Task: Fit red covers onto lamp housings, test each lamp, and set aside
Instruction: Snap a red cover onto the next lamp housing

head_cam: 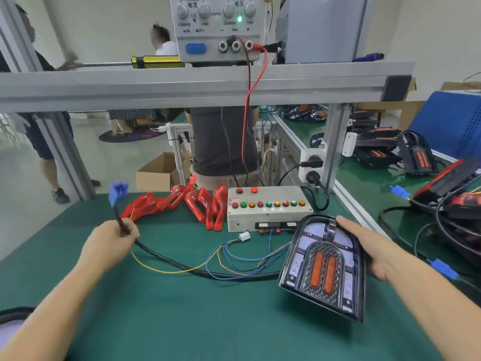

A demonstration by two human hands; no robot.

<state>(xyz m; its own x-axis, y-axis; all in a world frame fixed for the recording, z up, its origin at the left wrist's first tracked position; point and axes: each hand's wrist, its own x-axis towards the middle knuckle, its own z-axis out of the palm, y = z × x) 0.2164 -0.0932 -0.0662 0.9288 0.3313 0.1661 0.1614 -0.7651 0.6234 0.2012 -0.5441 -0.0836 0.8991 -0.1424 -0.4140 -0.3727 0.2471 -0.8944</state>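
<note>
Nearest, over the green bench (182,321), the right hand (369,248) grips a black lamp housing (322,267) by its right edge, fingers curled behind it, tilting it off the mat. No red cover is on it yet. It sits just in front of the grey test box (268,209). Left of the box, the left hand (112,238) grips the housing's black cable (182,267), its blue plug (118,192) raised. Loose coloured wires (234,259) lie under that cable, so a pull could snag them or drag the white connector (244,236). Held by one edge, the housing might slip. Red covers (182,204) lie just left of the box, at the bench's far edge.
</note>
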